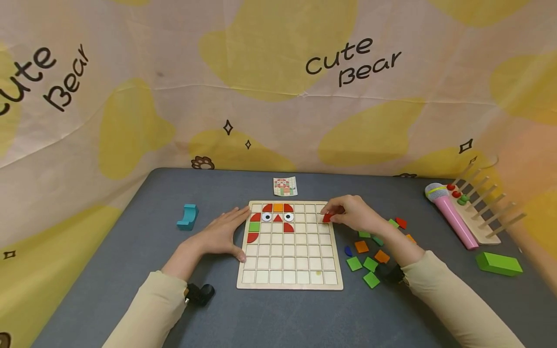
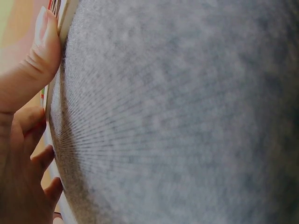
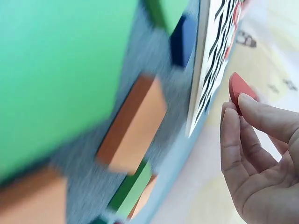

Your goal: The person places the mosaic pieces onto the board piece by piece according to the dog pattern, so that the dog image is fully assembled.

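Between thumb and fingers, the right hand (image 1: pixel 353 212) pinches a red quarter-round piece (image 3: pixel 240 88), held over the right edge of a wooden grid board (image 1: pixel 289 283). The left hand (image 1: pixel 221 233) lies spread against the board's left edge, its thumb (image 2: pixel 46 39) at the rim in the left wrist view. Set in the upper left cells are red curved pieces (image 1: pixel 252 237), an orange square (image 1: pixel 278 208), a green square (image 1: pixel 254 226), a small red triangle (image 1: pixel 277 218) and two eye pieces (image 1: pixel 267 217). A small picture card (image 1: pixel 285 186) lies behind the board.
Loose green squares (image 1: pixel 372 280), orange squares (image 1: pixel 361 247) and a blue piece (image 1: pixel 348 251) lie right of the board. Farther right are a pink toy microphone (image 1: pixel 456 220), a pegged wooden stand (image 1: pixel 483 226) and a green block (image 1: pixel 499 264). A teal curved block (image 1: pixel 187 217) sits left.
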`<state>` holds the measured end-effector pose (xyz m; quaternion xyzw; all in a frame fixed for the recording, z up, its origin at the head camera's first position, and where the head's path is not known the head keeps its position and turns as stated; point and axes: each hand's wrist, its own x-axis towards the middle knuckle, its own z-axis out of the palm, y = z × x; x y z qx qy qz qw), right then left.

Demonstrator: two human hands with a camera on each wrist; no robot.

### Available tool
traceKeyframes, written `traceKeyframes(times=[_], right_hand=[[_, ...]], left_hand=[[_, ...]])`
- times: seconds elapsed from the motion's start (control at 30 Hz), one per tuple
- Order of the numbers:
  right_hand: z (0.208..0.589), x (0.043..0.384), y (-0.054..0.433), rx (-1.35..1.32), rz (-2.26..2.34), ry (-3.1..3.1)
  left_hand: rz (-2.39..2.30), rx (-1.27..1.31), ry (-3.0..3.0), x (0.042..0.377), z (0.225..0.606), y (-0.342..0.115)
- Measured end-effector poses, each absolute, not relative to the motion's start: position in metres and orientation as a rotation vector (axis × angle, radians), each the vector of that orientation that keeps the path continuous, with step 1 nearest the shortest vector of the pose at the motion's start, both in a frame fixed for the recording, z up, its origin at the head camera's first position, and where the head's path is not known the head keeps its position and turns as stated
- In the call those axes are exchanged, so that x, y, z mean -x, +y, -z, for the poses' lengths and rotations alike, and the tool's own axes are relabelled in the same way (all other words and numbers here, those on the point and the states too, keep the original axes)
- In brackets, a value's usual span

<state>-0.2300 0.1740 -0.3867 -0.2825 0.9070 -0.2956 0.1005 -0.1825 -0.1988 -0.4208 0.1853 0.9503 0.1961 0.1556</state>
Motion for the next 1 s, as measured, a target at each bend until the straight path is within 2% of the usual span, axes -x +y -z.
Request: traceKeyframes(times=[0.5,1.0], right_hand=[[0.390,0.214,0.121,0.936,0.968,2.564],[0.394,0.209,0.087,0.866,0.925,2.555]], left_hand=[[-0.563,-0.534,2.722,0.182,0.420,-0.197],[-0.548,-0.538,2.725,0.184,0.423,-0.199]])
